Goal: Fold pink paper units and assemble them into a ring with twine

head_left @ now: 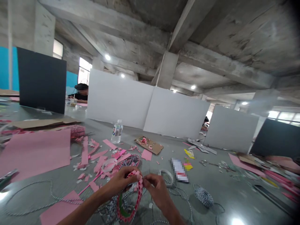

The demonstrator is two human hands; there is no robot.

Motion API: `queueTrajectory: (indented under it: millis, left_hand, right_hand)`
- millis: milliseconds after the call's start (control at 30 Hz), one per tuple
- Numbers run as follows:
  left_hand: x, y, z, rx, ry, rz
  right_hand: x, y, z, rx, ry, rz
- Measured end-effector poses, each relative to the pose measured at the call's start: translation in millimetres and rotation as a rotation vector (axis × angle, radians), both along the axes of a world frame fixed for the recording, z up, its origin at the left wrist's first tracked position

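My left hand (pixel 126 178) grips the top of a hoop-shaped band (pixel 140 195) with pink and red scalloped trim and a green inner face. The band hangs upright below the fingers. Close against its right side, my right hand (pixel 156 187) is closed in a pinch; what lies between the fingertips is too small to make out. Grey-and-white cord (pixel 185 193) lies loose under and around both hands. Just behind the left hand is a patterned oval piece (pixel 131 160) among pink paper scraps (pixel 100 162).
Further off stand a water bottle (pixel 117 131) and a cardboard piece (pixel 150 145) with scraps. A tape roll (pixel 170 176), a phone-shaped object (pixel 180 170) and a cord ball (pixel 203 197) lie at right. Pink sheets (pixel 47 153) cover the left. White panels (pixel 122 97) line the back.
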State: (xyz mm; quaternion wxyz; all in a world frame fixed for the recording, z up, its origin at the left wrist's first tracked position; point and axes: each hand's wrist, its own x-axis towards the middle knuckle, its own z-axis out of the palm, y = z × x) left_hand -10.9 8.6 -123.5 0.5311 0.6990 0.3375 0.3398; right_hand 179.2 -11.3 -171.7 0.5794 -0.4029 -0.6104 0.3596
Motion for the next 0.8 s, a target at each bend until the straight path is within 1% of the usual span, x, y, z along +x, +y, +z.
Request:
queueTrajectory:
  millis: [67,167,200,233,267,367,433,467,533,600,700,733,767,800]
  left_hand:
    - [0.0,0.3,-0.2,0.003,0.006,0.008]
    - [-0.2,0.6,-0.9,0.002,0.000,0.024]
    - [-0.1,0.4,-1.1,0.001,0.000,0.023]
    - [-0.1,0.2,-1.1,0.001,0.002,0.020]
    - [0.1,-0.1,-1.1,0.001,0.005,0.015]
    - [0.7,-0.8,-0.6,0.040,0.008,-0.005]
    - [1.0,-0.9,-0.1,0.065,0.012,-0.007]
    - [1.0,-0.7,0.2,0.069,0.016,-0.007]
    - [0.9,-0.4,0.4,0.062,0.025,-0.002]
    - [0.8,0.0,0.4,0.053,0.026,0.006]
    - [0.9,1.5,-0.7,0.047,0.029,0.018]
    - [1.2,2.3,-1.4,0.054,0.032,0.017]
    - [1.5,3.3,-2.2,0.063,0.034,0.012]
    - [1.8,4.3,-3.2,0.074,0.032,0.006]
  right_hand:
    - [5.8,5.1,-1.5,-0.013,0.094,-0.080]
    - [15.9,7.7,2.5,-0.071,0.388,-0.226]
    - [17.1,6.7,4.7,-0.095,0.473,-0.232]
    - [16.6,5.0,6.8,-0.118,0.520,-0.202]
    - [14.6,3.0,8.3,-0.136,0.511,-0.140]
    - [4.4,-1.4,6.9,-0.169,0.263,0.103]
    - [-0.3,-1.4,1.6,-0.177,0.148,0.183]
    - [-0.8,-0.4,-1.3,-0.181,0.131,0.190]
    - [2.4,2.7,-6.1,-0.182,0.162,0.148]
    - [9.4,6.3,-7.4,-0.172,0.235,0.051]
    - [17.7,8.4,-3.2,-0.158,0.368,-0.122]
    - [17.8,7.5,-1.3,-0.163,0.399,-0.144]
    - [16.2,5.9,0.4,-0.178,0.410,-0.126]
    - [13.2,4.0,1.5,-0.197,0.394,-0.071]
